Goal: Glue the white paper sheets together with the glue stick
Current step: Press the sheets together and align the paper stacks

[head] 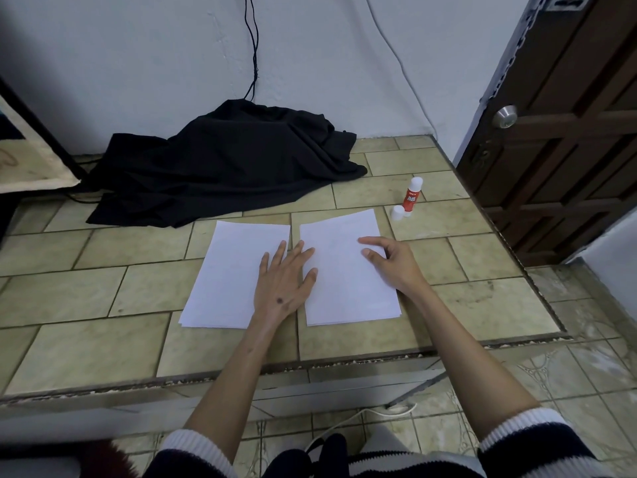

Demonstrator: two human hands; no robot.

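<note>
Two white paper sheets lie side by side on a tiled counter: the left sheet (227, 270) and the right sheet (344, 281), which looks like a small stack. My left hand (286, 277) lies flat with fingers spread, bridging the gap between them. My right hand (389, 260) rests on the right sheet's right edge, its fingers loosely curled and holding nothing. The red and white glue stick (412, 195) stands upright behind the right sheet with its glue tip exposed. Its white cap (397, 213) sits beside it.
A crumpled black cloth (227, 167) covers the back of the tiled counter (103, 277), with cables running up the wall. A brown door (558, 132) stands to the right. The counter's front edge is near my forearms.
</note>
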